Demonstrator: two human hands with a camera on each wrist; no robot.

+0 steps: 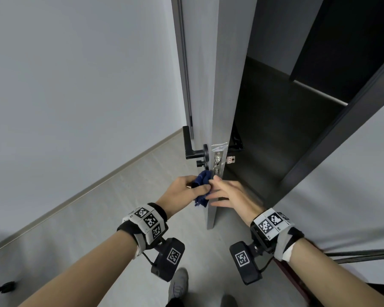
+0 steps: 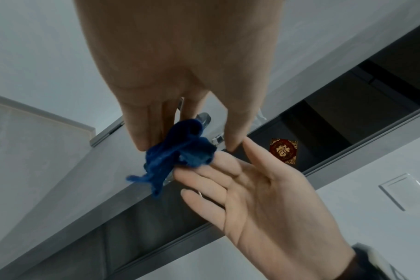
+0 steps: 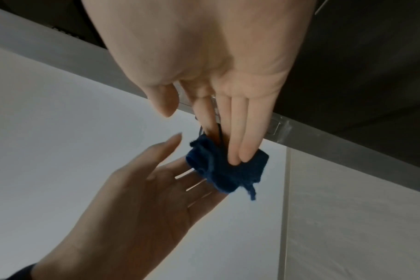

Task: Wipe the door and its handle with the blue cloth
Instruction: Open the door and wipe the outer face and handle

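The grey door [image 1: 200, 63] stands open, edge towards me, with its black lever handle [image 1: 190, 149] on the left face and a metal latch plate [image 1: 217, 160] on the edge. Just below the latch, the crumpled blue cloth [image 1: 201, 185] is sandwiched between my two hands. My left hand [image 1: 193, 185] has straight fingers under the cloth [image 3: 228, 168], its thumb held apart. My right hand [image 1: 215, 189] presses straight fingers [image 3: 237, 151] onto the cloth [image 2: 180, 153], thumb also clear of it. Both hands hover beside the door's edge [image 2: 84, 180].
A dark room [image 1: 275, 129] lies beyond the doorway, bounded by the dark frame [image 1: 341, 120] on the right. A white wall and skirting board [image 1: 98, 182] run along the left. My shoe [image 1: 177, 284] is on the grey floor. A red sticker [image 2: 283, 151] and a wall switch [image 2: 400, 189] show.
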